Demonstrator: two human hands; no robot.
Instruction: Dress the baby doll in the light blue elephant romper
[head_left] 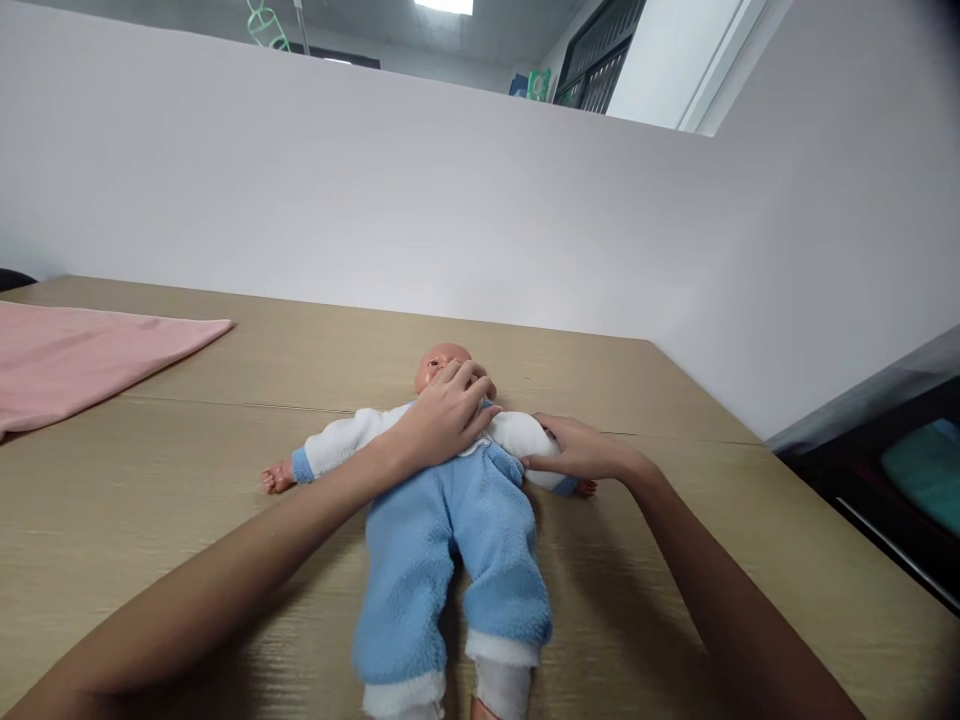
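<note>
A baby doll (409, 560) lies on its back on the wooden table (187, 520), head away from me. It wears a white fleecy top, light blue trousers with white cuffs, and white socks. My left hand (448, 415) is across its upper chest and neck, fingers curled over the lower face and the shoulder on the right. That hand hides the doll's mouth and part of the collar. On the right, my right hand (581, 447) has its thumb and fingers around the doll's sleeved arm (517, 435). The doll's other arm stretches out to the left.
A pink cloth (97, 355) lies flat at the table's far left. Behind the table rises a white partition wall (420, 210), which continues along the right. A dark object with green fabric (930, 465) is beyond the table's right edge.
</note>
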